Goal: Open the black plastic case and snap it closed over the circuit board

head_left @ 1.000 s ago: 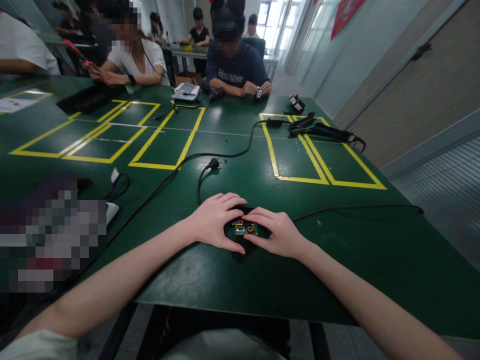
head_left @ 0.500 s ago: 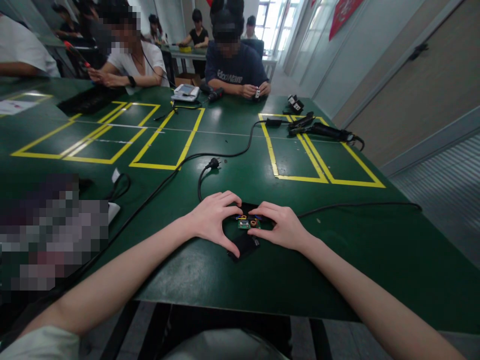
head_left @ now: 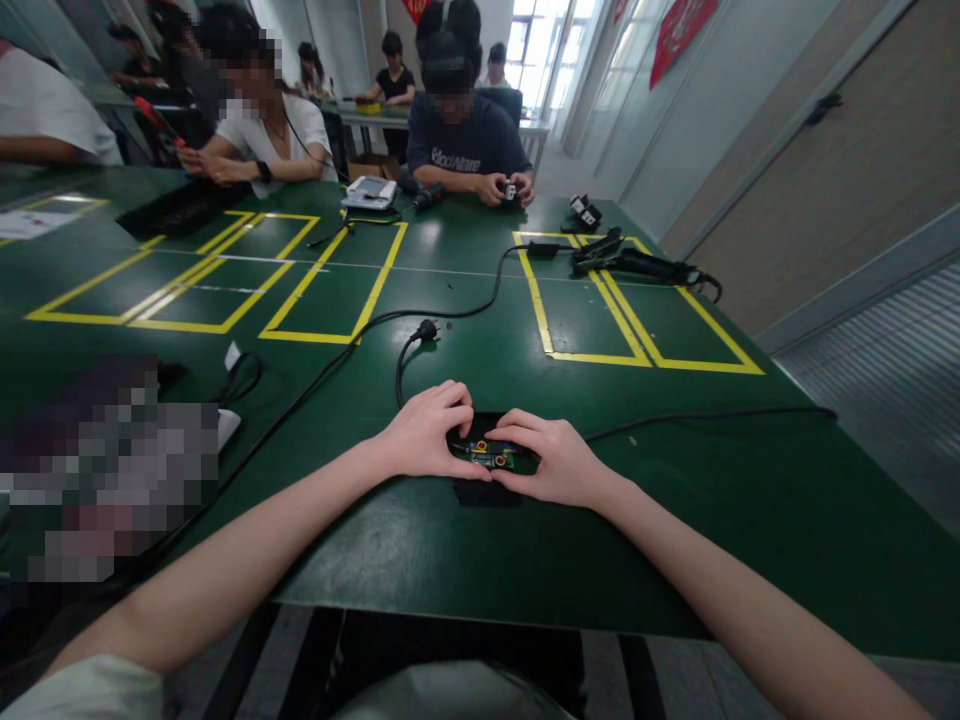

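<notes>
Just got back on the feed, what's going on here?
A person's left hand and right hand curve around a small circuit board, fingertips at its edges; whether either grips it firmly is hard to tell. Black pieces lie around it on the green table. Beyond the left hand lies a loose plug. Across the table, a co-worker holds a small black-and-white object.

Green circuit board (head_left: 482, 461), orange coils (head_left: 500, 461); black plug (head_left: 427, 331); green table (head_left: 675, 540), yellow tape outlines (head_left: 596, 359); red banner (head_left: 681, 38)
</notes>
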